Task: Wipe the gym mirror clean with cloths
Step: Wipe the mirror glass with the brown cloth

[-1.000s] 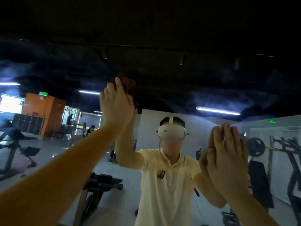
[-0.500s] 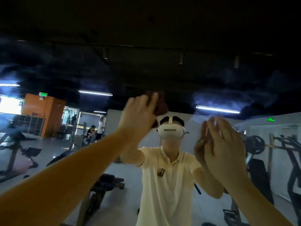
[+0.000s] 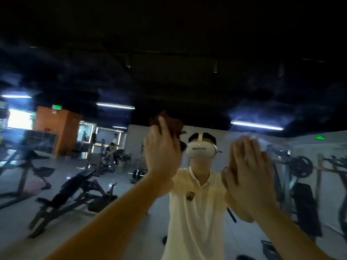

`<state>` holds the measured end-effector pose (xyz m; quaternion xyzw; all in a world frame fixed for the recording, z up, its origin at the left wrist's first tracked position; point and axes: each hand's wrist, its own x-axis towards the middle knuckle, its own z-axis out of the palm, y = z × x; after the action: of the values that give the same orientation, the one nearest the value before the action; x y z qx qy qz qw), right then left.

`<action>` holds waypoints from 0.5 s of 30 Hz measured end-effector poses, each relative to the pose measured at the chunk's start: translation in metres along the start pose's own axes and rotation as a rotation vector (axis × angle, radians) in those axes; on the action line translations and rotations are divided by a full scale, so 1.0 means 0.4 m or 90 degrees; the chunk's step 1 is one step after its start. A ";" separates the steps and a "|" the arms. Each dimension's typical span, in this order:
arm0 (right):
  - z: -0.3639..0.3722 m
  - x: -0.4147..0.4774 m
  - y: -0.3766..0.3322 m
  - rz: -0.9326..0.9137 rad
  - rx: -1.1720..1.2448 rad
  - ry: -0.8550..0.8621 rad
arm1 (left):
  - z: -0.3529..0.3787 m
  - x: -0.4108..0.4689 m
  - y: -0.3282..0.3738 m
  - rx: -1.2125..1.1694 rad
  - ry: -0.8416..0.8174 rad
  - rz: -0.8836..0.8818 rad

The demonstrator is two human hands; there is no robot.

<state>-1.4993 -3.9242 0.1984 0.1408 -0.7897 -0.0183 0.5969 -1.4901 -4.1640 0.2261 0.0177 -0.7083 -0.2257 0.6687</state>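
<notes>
Left grip (image 3: pixel 161 152): fingers straight, pressed brown cloth (image 3: pixel 173 123) against mirror (image 3: pixel 78 139).
Right grip (image 3: pixel 248 171): lay flat on the mirror, fingers straight (any cloth beneath was unclear).
Brown cloth: sat just beside reflected headset (image 3: pixel 201 150).

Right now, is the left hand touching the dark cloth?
Touching. The head view shows the left hand pressed flat, fingers straight, over the dark cloth, which sticks out above and beside it.

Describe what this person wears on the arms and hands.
The left hand and right hand are bare: no gloves, rings or watch visible. No sleeves cover the forearms. The mirror shows a pale short-sleeved collared shirt.
</notes>
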 end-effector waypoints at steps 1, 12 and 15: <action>-0.011 -0.012 0.005 -0.026 0.003 -0.013 | 0.016 -0.037 0.049 -0.002 -0.038 0.057; -0.182 -0.166 0.360 -0.065 -0.013 -0.026 | 0.153 -0.171 0.338 0.138 -0.053 0.410; -0.185 -0.187 0.508 -0.009 -0.051 -0.069 | 0.183 -0.101 0.462 0.163 -0.036 0.347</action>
<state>-1.4513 -3.7005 0.1895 0.1210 -0.8184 -0.0615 0.5583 -1.5048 -3.9633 0.2511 -0.0950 -0.7279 0.0532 0.6770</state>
